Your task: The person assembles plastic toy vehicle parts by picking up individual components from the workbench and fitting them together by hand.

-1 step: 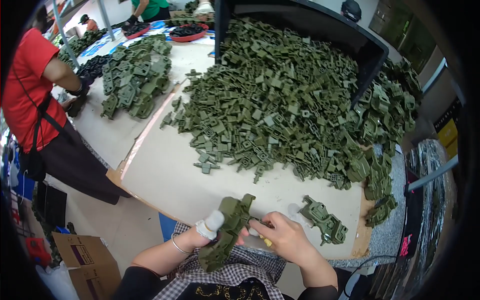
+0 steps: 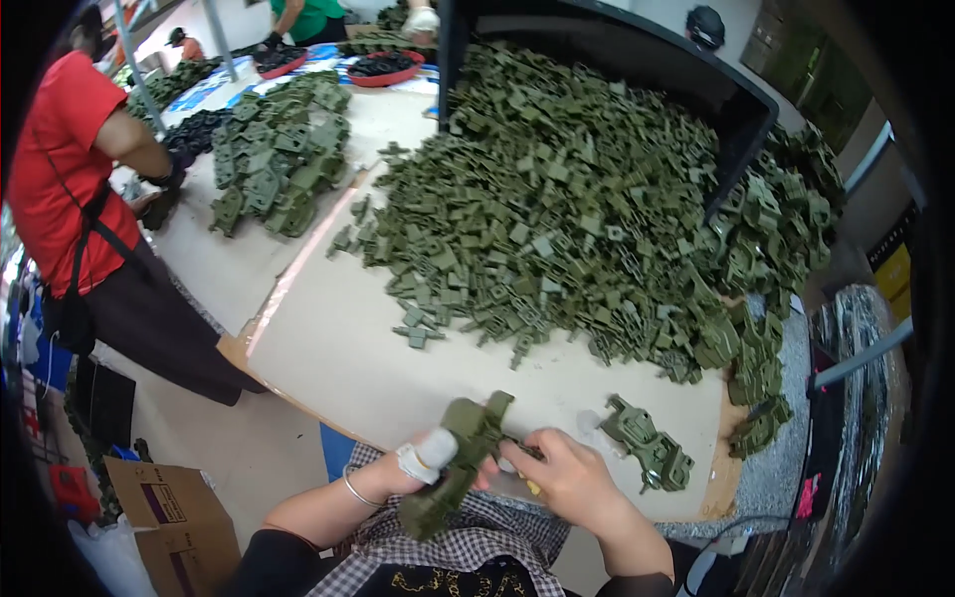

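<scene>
Left hand: 1, left hand (image 2: 416, 464), fingers wrapped round the held part (image 2: 462, 473), gripping it; thumb capped in white, fingertips peek out on the far side.
Right hand: 1, right hand (image 2: 567, 468), at 3 o'clock of the left; fingers closed on a small dark piece (image 2: 527, 450) by the held part's side. Piece mostly hidden, can't tell what. Yellow bit shows under the fingers.
Held part count: 1, in the air off the worktop's near edge.
Held part look: olive green, long, blocky, stepped; notched end toward 1 o'clock, broader end toward 7. Tilted. Underside not visible.
Loose part: 1, olive part (image 2: 649, 443) of similar look, flat on the worktop (image 2: 328, 328), 3 o'clock.
Small-piece pile: 1 pile (image 2: 557, 209), 1 o'clock, too many to count, olive, boxy with prongs.
Bin: 1, black bin (image 2: 761, 104), behind the pile, open side facing it.
Larger-part heaps: 2; right heap (image 2: 771, 219) at 2 o'clock, left heap (image 2: 284, 149) at 11.
Red basins: 2, far end, 11 to 12 o'clock, black bits inside.
Co-worker: red-shirted person (image 2: 65, 169), 10 o'clock.
Carton: 1, open cardboard box (image 2: 179, 517), 9 o'clock.
</scene>
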`<state>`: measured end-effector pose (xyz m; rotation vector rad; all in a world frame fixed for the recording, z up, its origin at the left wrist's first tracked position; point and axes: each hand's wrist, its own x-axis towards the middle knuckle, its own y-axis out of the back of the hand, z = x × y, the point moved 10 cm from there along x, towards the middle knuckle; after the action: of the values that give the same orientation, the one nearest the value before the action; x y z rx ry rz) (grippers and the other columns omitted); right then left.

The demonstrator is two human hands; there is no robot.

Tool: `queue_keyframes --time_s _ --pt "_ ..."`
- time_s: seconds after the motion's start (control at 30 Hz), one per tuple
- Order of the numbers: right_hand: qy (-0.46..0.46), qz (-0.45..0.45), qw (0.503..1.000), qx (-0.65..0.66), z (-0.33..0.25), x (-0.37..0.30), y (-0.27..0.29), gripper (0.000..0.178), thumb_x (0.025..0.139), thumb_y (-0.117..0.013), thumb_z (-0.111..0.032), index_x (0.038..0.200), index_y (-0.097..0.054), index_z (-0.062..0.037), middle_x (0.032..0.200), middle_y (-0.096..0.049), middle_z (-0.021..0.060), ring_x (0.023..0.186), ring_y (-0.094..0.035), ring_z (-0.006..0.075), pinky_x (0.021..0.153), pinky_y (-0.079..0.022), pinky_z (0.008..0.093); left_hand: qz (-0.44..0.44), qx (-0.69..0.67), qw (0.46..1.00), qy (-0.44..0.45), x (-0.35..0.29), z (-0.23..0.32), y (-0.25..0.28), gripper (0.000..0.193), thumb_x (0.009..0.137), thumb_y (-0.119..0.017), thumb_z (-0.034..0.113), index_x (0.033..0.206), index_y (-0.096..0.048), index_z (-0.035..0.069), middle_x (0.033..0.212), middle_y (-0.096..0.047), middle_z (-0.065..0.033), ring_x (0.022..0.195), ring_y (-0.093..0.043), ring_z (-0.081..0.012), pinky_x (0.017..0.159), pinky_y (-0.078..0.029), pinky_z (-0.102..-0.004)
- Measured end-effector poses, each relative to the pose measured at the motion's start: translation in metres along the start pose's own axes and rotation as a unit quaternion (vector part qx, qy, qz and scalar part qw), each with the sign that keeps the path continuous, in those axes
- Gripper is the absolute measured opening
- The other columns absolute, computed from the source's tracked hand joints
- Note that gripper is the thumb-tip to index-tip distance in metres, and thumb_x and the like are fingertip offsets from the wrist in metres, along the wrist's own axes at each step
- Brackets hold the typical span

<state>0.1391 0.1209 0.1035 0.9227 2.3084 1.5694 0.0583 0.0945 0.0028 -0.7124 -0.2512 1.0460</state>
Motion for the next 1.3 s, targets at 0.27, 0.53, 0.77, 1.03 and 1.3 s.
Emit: queue_keyframes --time_s 0.27,0.53,0.77,1.03,1.3 --pt "0.053 0.091 0.994 0.026 -0.019 -0.026 -0.012 0.027 0.062 -0.062 -0.004 0.089 -0.062 -0.0088 0.079 -0.054 0.0082 0.073 -0.058 0.0232 0.056 -0.049 0.0318 -0.038 0.221 0.969 -0.105 -0.007 0.013 -0.022 0.076 0.086 -0.057 0.025 0.141 -0.007 0.006 0.132 -0.037 -0.0102 0.118 -0.039 -0.0163 0.098 -0.031 -0.03" --pt "-0.218 -0.235 0.928 0.191 0.036 -0.069 -0.087 0.026 0.081 -0.055 -0.013 0.103 -0.058 0.0005 0.096 -0.06 0.0157 0.092 -0.056 0.0262 0.082 -0.042 0.0333 -0.117 0.43 0.87 -0.212 -0.03 0.015 -0.065 0.066 0.088 -0.05 0.037 0.137 -0.021 0.003 0.136 -0.034 -0.0162 0.122 -0.038 -0.0283 0.1 -0.03 -0.035" --pt "-0.223 -0.115 0.92 0.301 0.02 -0.056 -0.06 0.025 0.081 -0.051 -0.007 0.104 -0.058 -0.0006 0.097 -0.061 0.0148 0.088 -0.056 0.021 0.077 -0.042 0.0311 -0.037 0.186 0.981 -0.035 -0.025 -0.012 -0.04 0.051 0.092 -0.042 0.035 0.127 -0.038 -0.002 0.126 -0.045 -0.0145 0.117 -0.04 -0.023 0.1 -0.031 -0.0346" --pt "-0.095 -0.178 0.951 0.232 0.024 -0.057 -0.089 0.023 0.077 -0.05 -0.005 0.098 -0.056 0.0 0.095 -0.057 0.0228 0.088 -0.055 0.0391 0.074 -0.045 0.0391 -0.141 0.251 0.952 -0.105 -0.027 0.005 -0.075 0.048 0.09 -0.045 0.033 0.121 -0.043 -0.003 0.123 -0.047 -0.0204 0.115 -0.044 -0.0292 0.098 -0.033 -0.039" --pt "-0.05 -0.223 0.947 0.224 -0.014 -0.037 -0.053 0.023 0.076 -0.045 -0.001 0.096 -0.056 0.0031 0.091 -0.058 0.0225 0.082 -0.058 0.0379 0.068 -0.049 0.0417 -0.129 0.287 0.94 -0.134 -0.027 -0.022 -0.061 0.037 0.084 -0.056 0.027 0.103 -0.055 -0.004 0.104 -0.057 -0.0226 0.095 -0.055 -0.033 0.081 -0.043 -0.0403"
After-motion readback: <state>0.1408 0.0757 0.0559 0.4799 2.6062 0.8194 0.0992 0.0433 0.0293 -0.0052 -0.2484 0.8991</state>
